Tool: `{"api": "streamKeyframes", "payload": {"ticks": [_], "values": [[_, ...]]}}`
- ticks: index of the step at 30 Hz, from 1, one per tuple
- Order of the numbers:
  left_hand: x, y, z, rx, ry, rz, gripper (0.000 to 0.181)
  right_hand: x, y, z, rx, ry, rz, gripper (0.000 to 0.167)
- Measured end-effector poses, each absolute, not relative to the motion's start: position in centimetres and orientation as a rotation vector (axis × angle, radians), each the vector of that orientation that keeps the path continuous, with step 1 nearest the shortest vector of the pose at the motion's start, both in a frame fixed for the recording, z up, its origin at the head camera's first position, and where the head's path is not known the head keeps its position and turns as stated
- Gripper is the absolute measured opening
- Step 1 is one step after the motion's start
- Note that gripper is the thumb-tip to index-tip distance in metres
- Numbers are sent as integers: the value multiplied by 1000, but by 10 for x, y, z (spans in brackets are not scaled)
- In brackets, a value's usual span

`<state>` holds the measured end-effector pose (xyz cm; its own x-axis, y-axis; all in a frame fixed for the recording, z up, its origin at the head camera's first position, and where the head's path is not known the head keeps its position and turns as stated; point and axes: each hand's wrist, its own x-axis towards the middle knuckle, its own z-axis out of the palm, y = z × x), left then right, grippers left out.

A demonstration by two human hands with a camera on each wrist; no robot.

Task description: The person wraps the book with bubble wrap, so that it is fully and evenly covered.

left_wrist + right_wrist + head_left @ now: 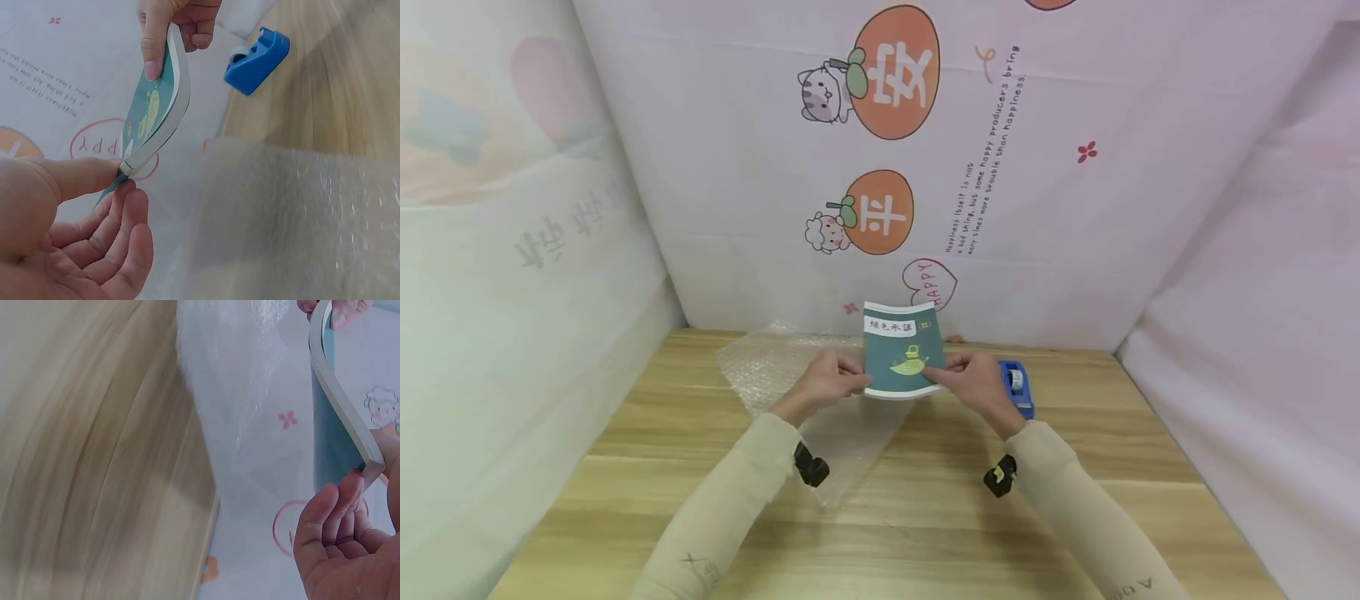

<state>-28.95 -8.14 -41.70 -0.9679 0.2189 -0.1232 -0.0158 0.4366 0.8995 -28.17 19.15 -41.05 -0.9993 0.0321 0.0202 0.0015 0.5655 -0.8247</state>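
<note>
A thin book with a dark green cover, a white title label and a yellow leaf-like drawing is held up above the table, its cover towards the head camera. My left hand pinches its left edge between thumb and fingers. On the opposite edge, my right hand does the same, thumb on the cover. Seen from the left wrist, the book bends into a curve, with its white page edges showing. The right wrist view shows the same bend in the book. Clear bubble wrap lies under and left of the book.
Behind my right hand, a blue tape dispenser stands on the wooden table. A white printed cloth rises at the table's back edge, and further cloth walls flank both sides.
</note>
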Motion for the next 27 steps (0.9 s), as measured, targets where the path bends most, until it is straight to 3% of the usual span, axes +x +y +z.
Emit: {"api": "streamKeyframes", "payload": {"ticks": [16,27], "values": [[-273,-147,-435,37,2534,1569,21,-294,119,-436,53,-2689,1530,28],[-265,-168,-461,-13,2625,1549,18,-296,94,-469,111,-2716,1524,29]]}}
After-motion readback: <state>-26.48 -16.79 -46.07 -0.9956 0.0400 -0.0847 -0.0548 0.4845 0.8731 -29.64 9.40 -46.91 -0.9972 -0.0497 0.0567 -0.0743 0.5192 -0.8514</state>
